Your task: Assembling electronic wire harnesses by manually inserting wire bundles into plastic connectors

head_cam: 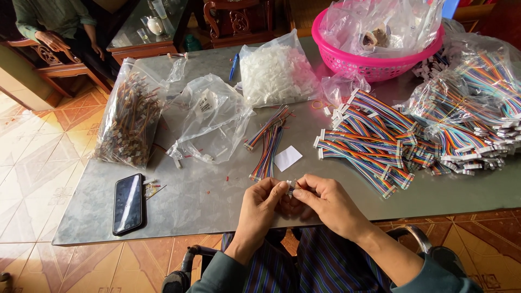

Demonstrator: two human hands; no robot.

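Both hands meet, left hand [262, 199] and right hand [324, 199] fingers pinching a small connector [290, 187].

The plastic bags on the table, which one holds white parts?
The clear bag of white connectors, at the table's far edge beside the pink basket. The left bag holds brownish wired pieces; the middle bag looks nearly empty.
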